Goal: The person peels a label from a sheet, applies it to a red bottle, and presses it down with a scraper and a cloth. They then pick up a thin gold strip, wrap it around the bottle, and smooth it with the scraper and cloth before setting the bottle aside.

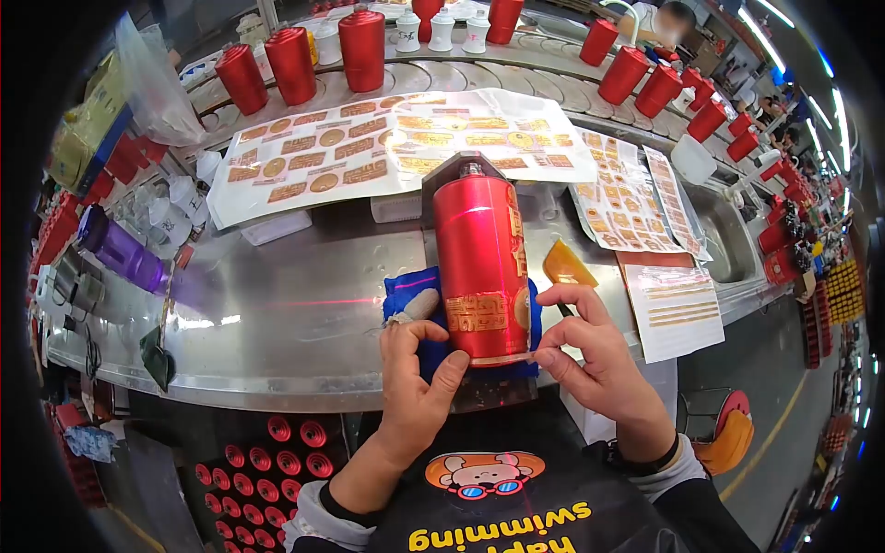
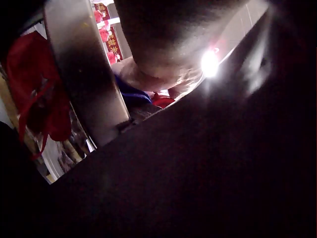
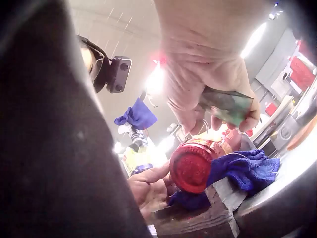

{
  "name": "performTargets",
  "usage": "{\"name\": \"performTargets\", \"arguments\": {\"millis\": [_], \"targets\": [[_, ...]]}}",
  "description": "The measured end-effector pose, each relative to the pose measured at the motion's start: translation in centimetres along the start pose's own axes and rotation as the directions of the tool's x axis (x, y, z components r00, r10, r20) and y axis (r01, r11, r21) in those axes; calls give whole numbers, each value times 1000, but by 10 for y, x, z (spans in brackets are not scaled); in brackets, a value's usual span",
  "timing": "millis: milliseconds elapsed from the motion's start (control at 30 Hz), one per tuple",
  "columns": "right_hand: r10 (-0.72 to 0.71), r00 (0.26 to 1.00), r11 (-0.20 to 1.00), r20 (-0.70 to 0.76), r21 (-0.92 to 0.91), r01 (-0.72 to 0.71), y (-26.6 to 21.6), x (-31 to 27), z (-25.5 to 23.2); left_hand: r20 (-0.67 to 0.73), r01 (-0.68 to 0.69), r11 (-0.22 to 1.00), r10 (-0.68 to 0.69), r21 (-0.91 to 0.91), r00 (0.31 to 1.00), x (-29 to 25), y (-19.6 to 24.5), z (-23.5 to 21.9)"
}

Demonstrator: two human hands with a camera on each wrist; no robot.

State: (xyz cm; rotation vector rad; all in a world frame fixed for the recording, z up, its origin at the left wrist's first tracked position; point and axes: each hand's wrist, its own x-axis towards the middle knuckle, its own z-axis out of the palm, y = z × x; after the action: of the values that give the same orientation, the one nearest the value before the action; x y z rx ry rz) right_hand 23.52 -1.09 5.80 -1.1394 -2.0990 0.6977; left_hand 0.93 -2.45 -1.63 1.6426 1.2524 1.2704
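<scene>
A glossy red bottle [image 1: 477, 240] lies on its side over a blue cloth [image 1: 406, 288], its neck pointing away, with gold decals on its wall. My left hand [image 1: 410, 382] steadies its base end, thumb at the bottom rim and fingers along the left side. One left fingertip wears a pale cover [image 1: 415, 307]. At the right of the base, my right hand [image 1: 595, 359] pinches the end of a thin gold strip [image 1: 502, 358] running along the bottom edge. The same hand grips a translucent green scraper [image 3: 230, 106], best seen in the right wrist view. The left wrist view is mostly dark.
Sheets of gold decals [image 1: 327, 147] lie behind the bottle, with more decal sheets [image 1: 622, 198] and a page of strips [image 1: 680, 309] to the right. A yellow scraper [image 1: 567, 263] is close by. A purple bottle [image 1: 124, 249] stands left; red bottles [image 1: 361, 51] line the conveyor.
</scene>
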Motion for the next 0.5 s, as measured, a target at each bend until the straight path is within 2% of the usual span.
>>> {"name": "performTargets", "arguments": {"millis": [267,367,500], "targets": [[26,1000,1000,7,-3,-26,-1,-2,-2,-24,33,998,-34,-53,999,0,1,1],[12,1000,1000,3,4,-12,1,-1,-2,-39,53,988,-59,-146,997,-1,-5,4],[14,1000,1000,6,3,-14,3,-3,-2,-37,36,995,-39,-93,999,-1,-1,4]]}}
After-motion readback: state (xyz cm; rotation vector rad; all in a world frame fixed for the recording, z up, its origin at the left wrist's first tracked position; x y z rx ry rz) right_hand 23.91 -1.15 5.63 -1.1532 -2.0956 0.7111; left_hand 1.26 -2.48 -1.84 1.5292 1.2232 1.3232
